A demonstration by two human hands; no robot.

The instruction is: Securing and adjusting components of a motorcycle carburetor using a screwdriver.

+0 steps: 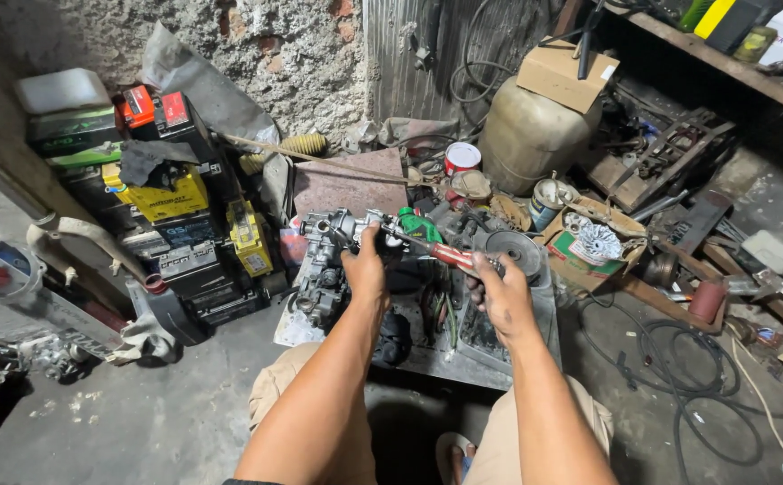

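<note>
Seemingly, right hand (502, 296) grips red-handled screwdriver (450, 256).

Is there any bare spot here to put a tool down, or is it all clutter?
The widest bare patch is the concrete floor at lower left, between the stacked batteries and the person's knee. A smaller bare strip lies at lower right beside the coiled cable. The tray under the engine part is crowded, as is the right side around the boxes.
</note>
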